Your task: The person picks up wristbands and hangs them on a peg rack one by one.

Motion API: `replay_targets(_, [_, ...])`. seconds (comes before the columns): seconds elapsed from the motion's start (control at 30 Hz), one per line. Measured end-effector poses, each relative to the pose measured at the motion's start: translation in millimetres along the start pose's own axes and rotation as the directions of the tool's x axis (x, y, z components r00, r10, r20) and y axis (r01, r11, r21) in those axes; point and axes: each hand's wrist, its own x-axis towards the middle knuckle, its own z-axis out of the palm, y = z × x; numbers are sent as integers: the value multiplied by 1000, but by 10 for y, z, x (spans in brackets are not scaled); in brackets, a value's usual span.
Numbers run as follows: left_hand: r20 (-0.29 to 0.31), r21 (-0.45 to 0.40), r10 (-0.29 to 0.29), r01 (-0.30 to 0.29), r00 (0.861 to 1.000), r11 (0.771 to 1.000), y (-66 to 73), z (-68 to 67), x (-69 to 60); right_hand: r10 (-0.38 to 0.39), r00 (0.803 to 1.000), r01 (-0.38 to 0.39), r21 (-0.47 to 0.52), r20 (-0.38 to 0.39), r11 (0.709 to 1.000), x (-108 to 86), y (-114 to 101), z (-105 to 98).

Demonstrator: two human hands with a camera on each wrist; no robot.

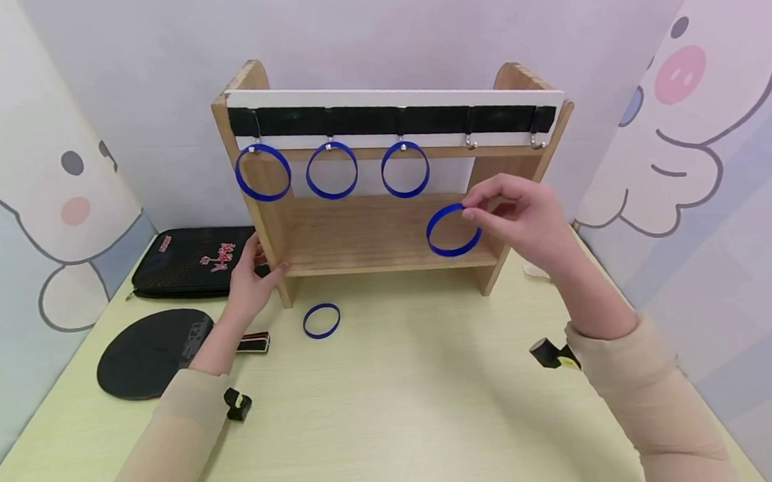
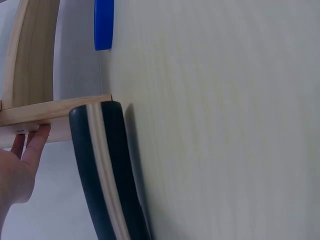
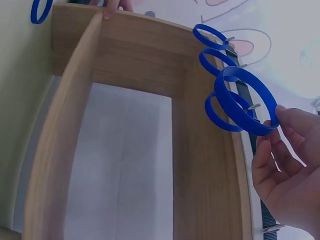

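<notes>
My right hand (image 1: 525, 216) pinches a blue ring (image 1: 454, 252) at its upper right edge, between thumb and fingers. That ring is held in front of a wooden rack (image 1: 359, 235), below the two bare hooks (image 1: 471, 144) at the right. Three more blue rings (image 1: 333, 195) hang from hooks along the black strip (image 1: 364, 119) across the rack's top. In the right wrist view the held ring (image 3: 235, 112) overlaps a hanging one. My left hand (image 1: 247, 280) grips the rack's left side panel low down, thumb at the front edge, fingers (image 2: 37, 145) against the outer face.
Another blue ring (image 1: 322, 336) lies on the table (image 1: 398, 419) before the rack. At the left are a black table tennis bat (image 1: 145, 355), partly under my left forearm, and a black zipped case (image 1: 186, 262). Walls with cartoon figures stand on both sides.
</notes>
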Motion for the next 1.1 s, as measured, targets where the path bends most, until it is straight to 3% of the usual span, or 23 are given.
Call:
replay_targets(0.37, [5, -7, 0, 0, 1000, 1000, -1, -3, -20, -81, 990, 84, 26, -114, 996, 267, -108, -219])
replay_targets(0.77, [6, -2, -9, 9, 1000, 1000, -2, -2, -18, -59, 977, 22, -181, -206, 983, 486, -158, -371])
replay_targets(1.1, [8, -8, -10, 10, 1000, 1000, 9, -5, -1, -131, 979, 73, -331, -155, 941, 588, 18, -390])
